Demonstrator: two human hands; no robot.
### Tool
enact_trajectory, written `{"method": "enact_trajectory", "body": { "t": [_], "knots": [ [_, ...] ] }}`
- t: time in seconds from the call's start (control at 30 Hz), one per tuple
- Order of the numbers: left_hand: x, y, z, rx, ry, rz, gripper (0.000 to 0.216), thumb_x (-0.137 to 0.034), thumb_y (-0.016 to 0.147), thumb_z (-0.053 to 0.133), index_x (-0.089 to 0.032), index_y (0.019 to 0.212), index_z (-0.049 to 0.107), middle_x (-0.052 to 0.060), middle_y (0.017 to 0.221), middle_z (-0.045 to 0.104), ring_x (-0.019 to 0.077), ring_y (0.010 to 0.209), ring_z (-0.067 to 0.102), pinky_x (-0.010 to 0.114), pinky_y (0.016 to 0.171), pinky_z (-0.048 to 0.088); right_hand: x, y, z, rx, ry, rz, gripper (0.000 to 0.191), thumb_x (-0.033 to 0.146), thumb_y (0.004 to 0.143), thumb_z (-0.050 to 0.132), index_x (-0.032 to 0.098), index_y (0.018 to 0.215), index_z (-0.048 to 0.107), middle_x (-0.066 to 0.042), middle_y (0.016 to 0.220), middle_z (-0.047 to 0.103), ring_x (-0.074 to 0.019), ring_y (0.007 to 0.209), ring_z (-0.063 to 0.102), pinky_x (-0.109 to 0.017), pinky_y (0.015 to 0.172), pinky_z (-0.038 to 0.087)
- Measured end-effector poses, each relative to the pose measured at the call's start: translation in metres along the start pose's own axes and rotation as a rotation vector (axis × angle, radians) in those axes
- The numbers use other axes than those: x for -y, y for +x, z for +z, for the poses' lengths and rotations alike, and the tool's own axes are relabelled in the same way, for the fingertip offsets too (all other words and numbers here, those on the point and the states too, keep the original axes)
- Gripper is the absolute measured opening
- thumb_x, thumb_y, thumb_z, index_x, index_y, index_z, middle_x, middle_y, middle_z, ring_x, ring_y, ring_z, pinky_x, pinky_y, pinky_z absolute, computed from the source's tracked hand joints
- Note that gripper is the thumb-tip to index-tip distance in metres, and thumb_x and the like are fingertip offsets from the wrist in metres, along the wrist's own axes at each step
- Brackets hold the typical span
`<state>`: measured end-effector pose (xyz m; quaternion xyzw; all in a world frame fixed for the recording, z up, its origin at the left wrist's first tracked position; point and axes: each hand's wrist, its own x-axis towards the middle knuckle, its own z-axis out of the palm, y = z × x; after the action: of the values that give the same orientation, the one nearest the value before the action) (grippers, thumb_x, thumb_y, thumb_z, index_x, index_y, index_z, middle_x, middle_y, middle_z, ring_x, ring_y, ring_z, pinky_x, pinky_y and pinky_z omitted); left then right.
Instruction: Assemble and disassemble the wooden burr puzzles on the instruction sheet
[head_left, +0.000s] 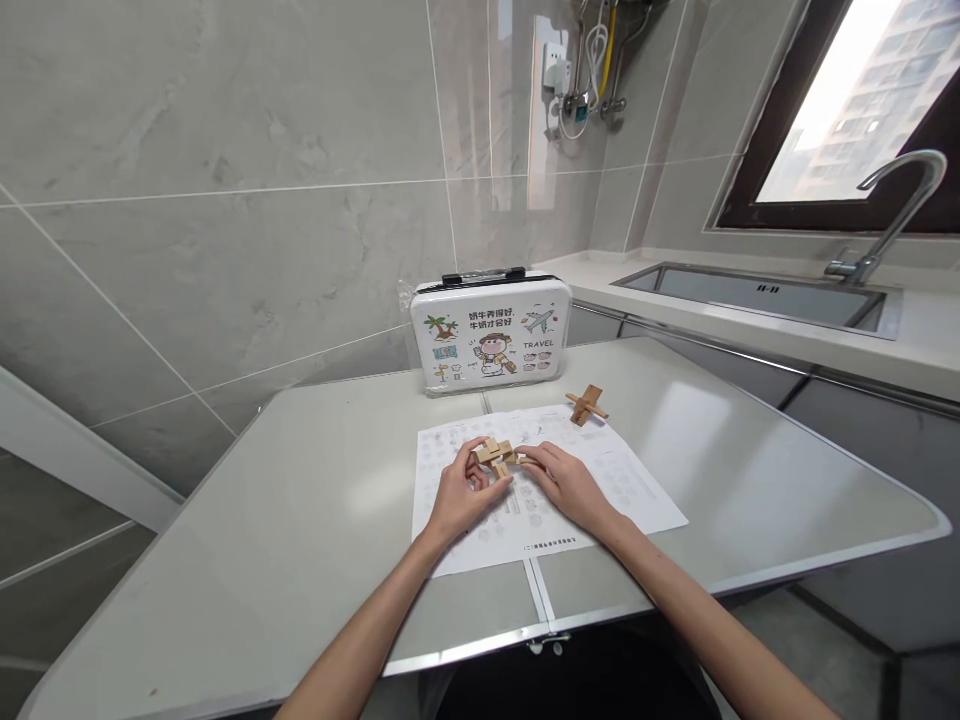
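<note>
Several light wooden pieces fit together in a wooden burr puzzle above the printed sheet. My left hand is closed around its left and near side, thumb along the front. At its right side, my right hand has its fingers pinched on a wooden stick at the puzzle's edge; whether that stick is joined to the rest I cannot tell. The white paper sheet, printed with small diagrams, lies under both hands. Beyond its upper right edge rest crossed darker wooden pieces.
A white cartoon-printed case with a black handle stands upright at the back of the folding table. The table has a centre seam and a metal front edge. Behind on the right is a counter with a sink and a faucet.
</note>
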<state>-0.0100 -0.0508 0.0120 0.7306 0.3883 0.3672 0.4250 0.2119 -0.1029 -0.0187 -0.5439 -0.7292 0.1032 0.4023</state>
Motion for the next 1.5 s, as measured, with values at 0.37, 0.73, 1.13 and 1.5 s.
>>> {"method": "enact_trajectory", "body": {
  "t": [0.37,0.73,1.13,1.5],
  "knots": [
    [0.004,-0.002,0.002,0.018,0.077,0.064,0.07,-0.041,0.084,0.082,-0.023,0.145,0.054,-0.008,0.071,0.054,0.0144,0.064,0.052,0.027,0.067,0.045,0.005,-0.002,0.001,-0.046,-0.015,-0.121,0.02,0.031,0.11,0.05,0.024,0.123,0.063,-0.01,0.107,0.075,-0.0268,0.087,0.07,-0.041,0.081,0.056],
    [0.011,-0.002,0.003,0.09,0.228,0.171,0.07,-0.045,0.082,0.087,-0.025,0.144,0.061,-0.005,0.077,0.057,0.0165,0.068,0.052,0.029,0.071,0.045,0.015,-0.004,-0.007,0.01,0.095,-0.057,0.029,0.033,0.108,0.05,0.028,0.13,0.068,-0.009,0.107,0.077,-0.0266,0.085,0.07,-0.041,0.08,0.055],
    [0.01,-0.001,0.004,0.12,0.14,0.186,0.068,-0.046,0.079,0.09,-0.024,0.138,0.064,0.007,0.119,0.073,0.0186,0.081,0.066,0.032,0.075,0.056,0.013,-0.006,-0.008,0.047,0.231,-0.01,0.025,0.035,0.106,0.056,0.029,0.125,0.071,-0.007,0.107,0.076,-0.0241,0.083,0.067,-0.038,0.075,0.052],
    [0.0,-0.001,0.005,0.097,-0.065,0.069,0.072,-0.041,0.076,0.091,-0.021,0.139,0.063,0.006,0.106,0.076,0.0187,0.081,0.07,0.032,0.079,0.059,0.015,-0.004,-0.005,-0.003,0.295,0.172,0.041,0.049,0.111,0.043,0.025,0.14,0.058,-0.004,0.09,0.073,-0.0223,0.073,0.063,-0.037,0.074,0.051]
  ]
}}
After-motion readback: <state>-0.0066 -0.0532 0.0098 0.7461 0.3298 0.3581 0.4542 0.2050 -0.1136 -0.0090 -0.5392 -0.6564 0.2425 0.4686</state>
